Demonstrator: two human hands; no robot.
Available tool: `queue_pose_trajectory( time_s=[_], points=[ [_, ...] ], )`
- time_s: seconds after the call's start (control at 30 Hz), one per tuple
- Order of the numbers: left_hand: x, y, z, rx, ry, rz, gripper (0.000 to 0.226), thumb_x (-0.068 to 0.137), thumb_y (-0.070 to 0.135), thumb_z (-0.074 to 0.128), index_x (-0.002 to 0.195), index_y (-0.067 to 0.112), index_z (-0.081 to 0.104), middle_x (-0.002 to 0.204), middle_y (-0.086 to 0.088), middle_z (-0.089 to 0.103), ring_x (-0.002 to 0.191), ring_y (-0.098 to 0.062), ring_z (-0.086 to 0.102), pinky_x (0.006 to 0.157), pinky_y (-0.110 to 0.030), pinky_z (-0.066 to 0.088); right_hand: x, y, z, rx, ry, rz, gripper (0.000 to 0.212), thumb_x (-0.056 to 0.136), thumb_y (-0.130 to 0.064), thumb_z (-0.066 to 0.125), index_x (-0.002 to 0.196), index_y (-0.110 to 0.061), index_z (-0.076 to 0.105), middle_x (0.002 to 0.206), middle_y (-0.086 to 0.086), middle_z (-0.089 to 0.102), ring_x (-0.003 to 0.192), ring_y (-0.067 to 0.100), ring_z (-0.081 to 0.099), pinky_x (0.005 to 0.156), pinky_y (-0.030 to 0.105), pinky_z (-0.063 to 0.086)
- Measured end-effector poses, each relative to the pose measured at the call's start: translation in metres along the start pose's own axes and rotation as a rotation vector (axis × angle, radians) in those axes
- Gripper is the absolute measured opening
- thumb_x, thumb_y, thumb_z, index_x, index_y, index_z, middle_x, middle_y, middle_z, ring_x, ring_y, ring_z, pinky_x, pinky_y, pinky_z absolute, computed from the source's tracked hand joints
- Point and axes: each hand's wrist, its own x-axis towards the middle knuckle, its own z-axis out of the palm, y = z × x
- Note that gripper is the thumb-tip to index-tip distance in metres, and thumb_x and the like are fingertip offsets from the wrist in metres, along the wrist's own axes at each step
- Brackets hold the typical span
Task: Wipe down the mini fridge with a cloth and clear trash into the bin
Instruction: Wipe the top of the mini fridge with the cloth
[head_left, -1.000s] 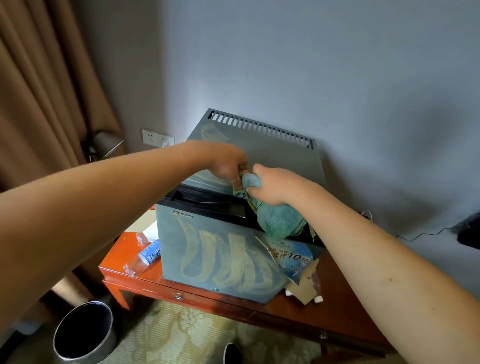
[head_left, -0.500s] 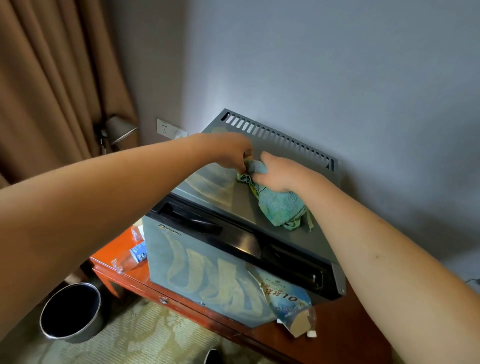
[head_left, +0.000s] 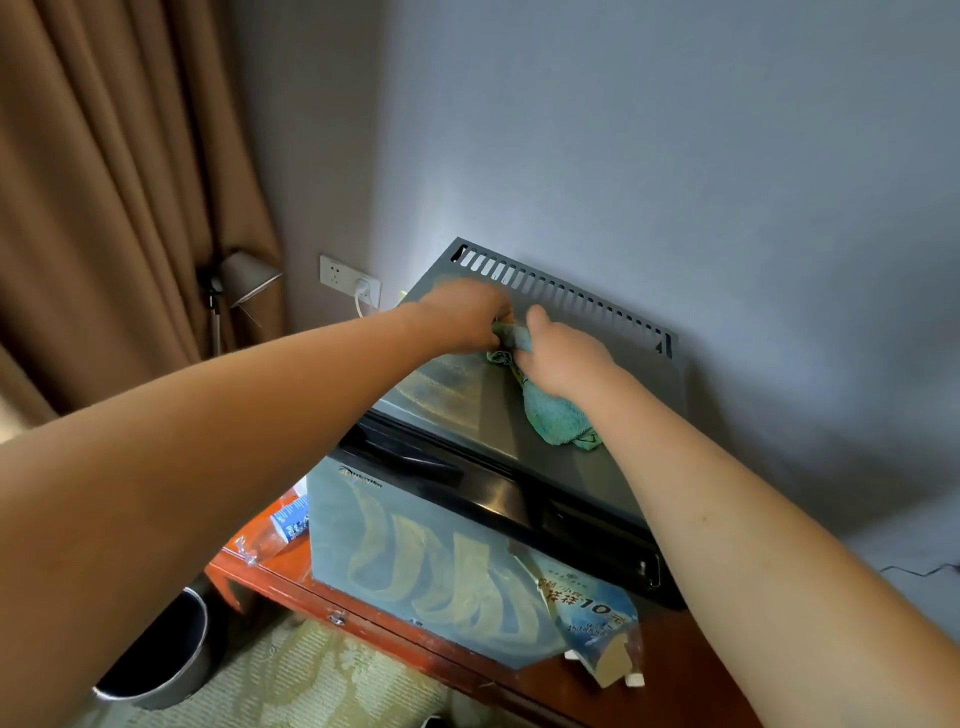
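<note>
Both hands are up on top of the mini fridge (head_left: 493, 410), near its vent slots at the back: the left hand (head_left: 462, 319) and the right hand (head_left: 563, 358) each have fingers curled tight around one end of the teal cloth (head_left: 553, 415), which trails across the fridge top. Below the fridge's left side, the bin (head_left: 166, 654) stands on the floor, and a torn blue carton (head_left: 592, 623) leans against the fridge's door on the red table (head_left: 670, 670).

Both bare forearms reach toward twelve o'clock. The left hand (head_left: 462, 319) is knuckles-up with fingers curled, pinching a green cloth (head_left: 553, 410); the right hand (head_left: 563, 356) grips it from three o'clock.
</note>
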Motion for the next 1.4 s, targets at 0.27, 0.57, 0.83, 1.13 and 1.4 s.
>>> queue_pose_trajectory(
  time_s=[0.27,0.57,0.83,1.13,1.4],
  points=[
    [-0.058,-0.010,-0.010,0.004,0.011,0.201,0.037,0.085,0.040,0.065,0.122,0.038,0.066,0.092,0.004,0.068,0.081,-0.017,0.061,0.065,-0.030,0.052,-0.051,-0.031,0.002,-0.065,-0.003,0.003,0.031,0.103,-0.043,0.043,0.114,-0.016,0.033,0.090,0.006,0.048,0.077,0.031,0.054,0.053,0.036,0.034],
    [-0.104,-0.017,-0.017,0.039,0.024,0.294,0.039,0.079,0.042,0.069,0.115,0.030,0.064,0.089,0.007,0.067,0.076,-0.016,0.058,0.062,-0.028,0.047,-0.098,-0.062,-0.002,0.023,-0.120,0.015,0.037,0.100,-0.048,0.044,0.117,-0.018,0.032,0.078,0.006,0.058,0.067,0.024,0.059,0.054,0.038,0.043],
    [-0.109,-0.023,-0.014,-0.038,0.090,0.467,0.037,0.079,0.034,0.073,0.114,0.027,0.063,0.099,0.005,0.060,0.086,-0.017,0.059,0.068,-0.032,0.048,-0.092,-0.069,0.000,0.005,-0.149,0.041,0.055,0.105,-0.052,0.036,0.144,-0.013,0.030,0.084,0.004,0.060,0.071,0.021,0.061,0.060,0.040,0.050],
    [-0.065,-0.023,-0.010,0.004,0.098,0.343,0.026,0.079,0.023,0.068,0.105,0.025,0.070,0.087,0.009,0.051,0.080,-0.019,0.056,0.063,-0.028,0.039,-0.042,-0.053,-0.005,0.017,-0.170,0.049,0.056,0.106,-0.050,0.037,0.143,-0.009,0.029,0.082,0.002,0.051,0.072,0.022,0.054,0.056,0.037,0.038],
    [-0.031,-0.028,-0.004,0.021,0.158,0.212,0.032,0.082,0.017,0.062,0.114,0.023,0.065,0.101,0.001,0.063,0.093,-0.021,0.059,0.066,-0.027,0.035,0.000,-0.041,-0.008,0.034,-0.137,0.060,0.043,0.105,-0.045,0.040,0.132,-0.011,0.034,0.082,0.003,0.053,0.069,0.021,0.054,0.054,0.036,0.036]
  ],
)
